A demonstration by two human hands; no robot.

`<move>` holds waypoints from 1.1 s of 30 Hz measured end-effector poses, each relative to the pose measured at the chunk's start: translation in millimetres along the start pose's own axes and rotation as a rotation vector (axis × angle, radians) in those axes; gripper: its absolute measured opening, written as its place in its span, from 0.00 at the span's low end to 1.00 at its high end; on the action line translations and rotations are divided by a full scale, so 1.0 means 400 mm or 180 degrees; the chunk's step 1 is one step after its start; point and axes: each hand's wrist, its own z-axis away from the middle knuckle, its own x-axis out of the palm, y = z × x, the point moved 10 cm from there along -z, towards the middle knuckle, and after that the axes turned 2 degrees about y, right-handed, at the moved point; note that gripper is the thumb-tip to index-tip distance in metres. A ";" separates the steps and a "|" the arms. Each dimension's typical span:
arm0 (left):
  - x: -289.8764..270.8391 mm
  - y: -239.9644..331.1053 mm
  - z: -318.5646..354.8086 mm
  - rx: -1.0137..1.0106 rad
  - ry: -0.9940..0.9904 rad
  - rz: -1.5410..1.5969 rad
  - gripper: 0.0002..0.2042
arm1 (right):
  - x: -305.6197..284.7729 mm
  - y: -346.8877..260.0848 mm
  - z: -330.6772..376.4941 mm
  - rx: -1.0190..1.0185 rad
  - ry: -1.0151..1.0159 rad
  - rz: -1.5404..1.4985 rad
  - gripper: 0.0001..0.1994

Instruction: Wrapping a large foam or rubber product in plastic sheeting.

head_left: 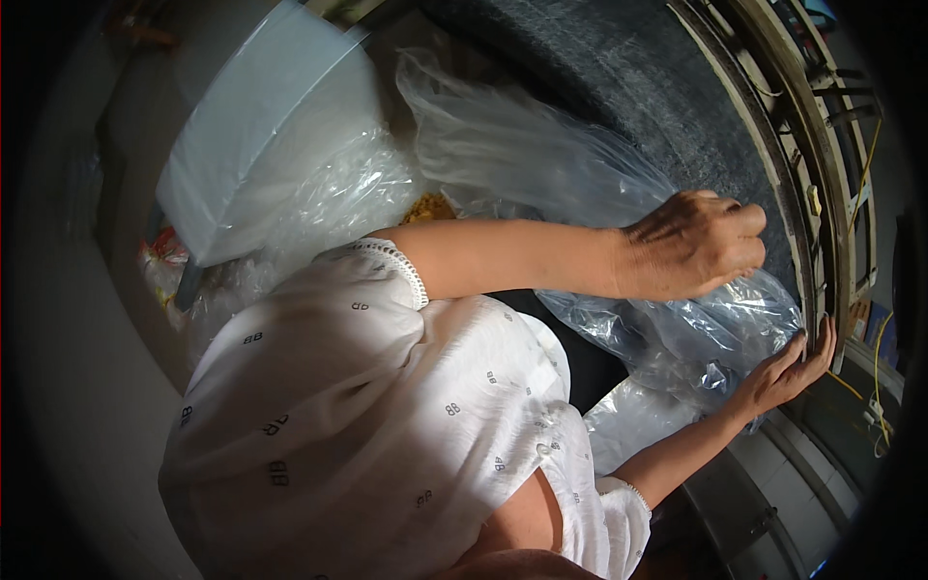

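Observation:
My left hand [706, 244] is closed, its fingers curled over clear plastic sheeting [764, 302] that spills out beneath it. The sheeting looks like a thin, crinkled bag and spreads down between my two arms. Lower and to the right, my right hand [788, 375] is open, fingers stretched out and apart. It lies at the right edge of the sheeting, beside a worn slatted rail [807, 222]. Whether its palm presses on the plastic is hard to see.
Another long clear plastic bag [541, 145] lies across a dark grey surface [657, 87] beyond my left arm. At the left stand a pale blue-white panel [261, 126] and a heap of crinkled clear plastic [348, 198]. Yellow cords [878, 387] hang at the far right.

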 end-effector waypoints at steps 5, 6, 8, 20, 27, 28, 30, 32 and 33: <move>-0.003 0.033 0.016 0.0204 -0.0178 -0.0285 0.09 | 0.181 -0.082 0.076 0.0371 -0.1484 -0.1582 0.11; -0.003 0.019 0.029 0.0106 -0.0241 -0.0055 0.11 | 0.210 -0.021 0.118 0.0810 -0.1908 -0.1694 0.09; -0.044 -0.004 0.046 -0.0017 -0.0394 0.0040 0.19 | 0.156 0.014 0.111 0.0959 -0.1788 -0.1557 0.07; -0.550 -0.558 0.382 -0.0497 -0.1706 -0.2766 0.22 | 0.040 0.191 0.099 0.1560 -0.1042 -0.1648 0.10; -0.625 -0.672 0.322 -0.1932 -0.1230 -0.0399 0.07 | -0.029 0.327 0.127 0.2027 -0.0588 -0.1571 0.10; -0.651 -0.645 0.282 -0.1987 -0.1124 -0.0374 0.07 | -0.031 0.343 0.132 0.2095 -0.0525 -0.1600 0.10; -0.698 -0.606 0.190 -0.2018 -0.0819 -0.0067 0.07 | -0.038 0.370 0.126 0.2147 -0.0370 -0.1783 0.10; -0.700 -0.579 0.103 -0.1951 -0.0546 0.0308 0.08 | -0.039 0.391 0.116 0.2133 -0.0107 -0.2015 0.09; -0.689 -0.568 0.065 -0.1909 -0.0464 0.0422 0.09 | -0.044 0.403 0.116 0.2264 0.0035 -0.2093 0.08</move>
